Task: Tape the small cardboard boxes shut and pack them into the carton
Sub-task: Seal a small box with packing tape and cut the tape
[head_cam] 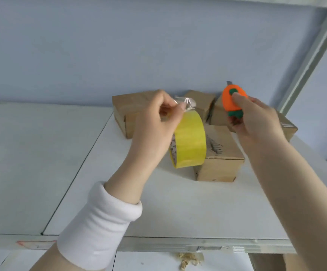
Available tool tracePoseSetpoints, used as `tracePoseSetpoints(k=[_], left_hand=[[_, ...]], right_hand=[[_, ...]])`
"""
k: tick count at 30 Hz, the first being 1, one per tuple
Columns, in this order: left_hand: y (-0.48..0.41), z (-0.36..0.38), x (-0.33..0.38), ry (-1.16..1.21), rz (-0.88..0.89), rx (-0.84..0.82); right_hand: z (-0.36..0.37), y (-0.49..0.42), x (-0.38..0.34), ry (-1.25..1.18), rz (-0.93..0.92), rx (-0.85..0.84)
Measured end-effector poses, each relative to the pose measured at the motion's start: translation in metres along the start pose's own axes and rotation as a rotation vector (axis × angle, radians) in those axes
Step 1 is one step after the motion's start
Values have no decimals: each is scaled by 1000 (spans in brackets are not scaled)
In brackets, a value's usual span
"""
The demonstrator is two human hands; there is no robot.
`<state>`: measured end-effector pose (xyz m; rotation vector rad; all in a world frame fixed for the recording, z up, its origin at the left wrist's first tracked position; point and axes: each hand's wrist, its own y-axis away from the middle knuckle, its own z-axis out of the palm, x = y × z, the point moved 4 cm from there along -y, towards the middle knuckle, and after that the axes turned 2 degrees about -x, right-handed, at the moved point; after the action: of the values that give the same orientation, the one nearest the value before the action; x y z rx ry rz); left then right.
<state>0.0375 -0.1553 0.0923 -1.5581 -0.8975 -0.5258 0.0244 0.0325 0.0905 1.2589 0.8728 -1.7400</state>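
A white worktop [158, 212] carries four small cardboard boxes: the nearest box [221, 157] at centre, a left box [127, 106] at its 10 o'clock, a back box [201, 102] at 12 and a right box [288, 128] at 2. The left hand [154, 122], with a white cuff [100, 218] on its forearm, has its grip pinched on the loose tape end [188, 102]. The yellow tape roll [188, 141] hangs at 5 o'clock from that pinch, just beside the nearest box and hiding its left edge. The right hand [256, 118] is clamped around a carrot-shaped cutter [233, 100], blade pointing to 11 o'clock, in front of the right box.
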Motion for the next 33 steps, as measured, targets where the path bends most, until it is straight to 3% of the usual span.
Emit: tracePoseSetpoints(k=[3,8,16,19,22,24,26,27,29,33], left_hand=[[-10,8,-6,123,-101,-12],[-21,24,-15,175,-170,-36],[-36,62,-5,242,-289,-93],[-36,68,-5,239,-324,-108],[-36,73,-6,244,-377,-123],[-42,78,-4,230,-392,-125],[-54,87,-3,252,-417,-119],[-61,91,-4,276,-442,-125],[-75,97,-12,280,-505,-179],[-87,110,-51,221,-679,-466]], right_hand=[[-66,-16,21,224,18,62],[-140,-14,92,727,261,74],[-148,-27,109,1223,143,-87],[-149,-27,99,1185,133,-77],[-127,-6,59,838,-127,-80],[-95,21,29,601,-272,-287],[-66,35,19,599,-336,-489],[-57,34,20,629,-353,-514],[-45,25,23,644,-348,-460],[-31,9,25,551,-283,-339]])
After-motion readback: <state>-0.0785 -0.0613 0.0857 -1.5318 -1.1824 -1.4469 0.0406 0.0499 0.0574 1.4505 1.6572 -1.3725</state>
